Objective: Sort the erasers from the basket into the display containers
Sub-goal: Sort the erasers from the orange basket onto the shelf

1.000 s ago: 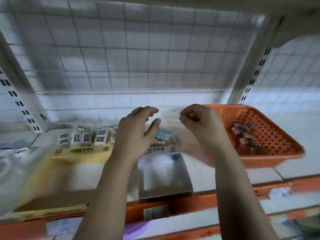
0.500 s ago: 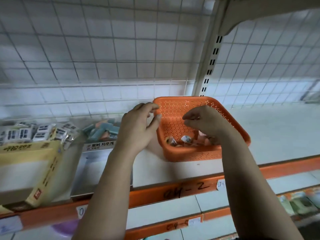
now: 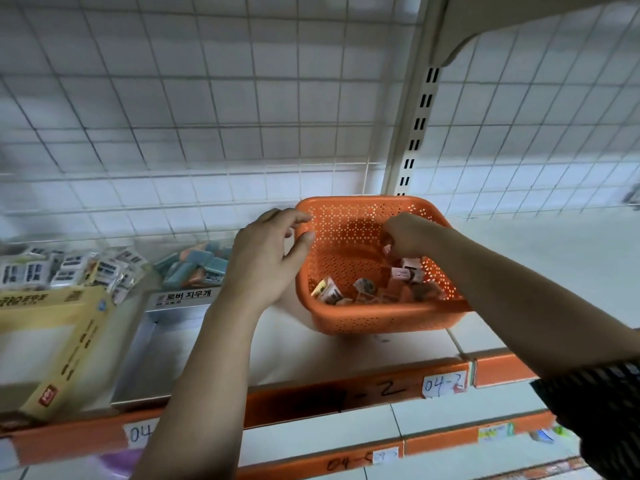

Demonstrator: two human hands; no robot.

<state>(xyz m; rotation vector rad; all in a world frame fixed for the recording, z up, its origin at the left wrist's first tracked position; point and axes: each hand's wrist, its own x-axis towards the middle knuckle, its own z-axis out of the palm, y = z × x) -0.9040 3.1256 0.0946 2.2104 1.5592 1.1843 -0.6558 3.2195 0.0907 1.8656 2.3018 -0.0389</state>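
Erasers (image 3: 363, 291), small wrapped pieces, lie loose along the near wall of the orange basket (image 3: 381, 323), which stands on the shelf (image 3: 346, 351). A second ago both hands hung over the display containers (image 3: 197, 263) to the left. Now the right hand (image 3: 410, 237) has dipped into the basket, its fingers (image 3: 393, 245) curled downward over a pink piece; whether they already pinch it cannot be told. The left hand (image 3: 263, 261) waits at the basket's left rim, fingers loose and holding nothing. This looks like a fresh pick beginning, with several erasers yet to sort. A yellow box (image 3: 55, 341) stands further left.
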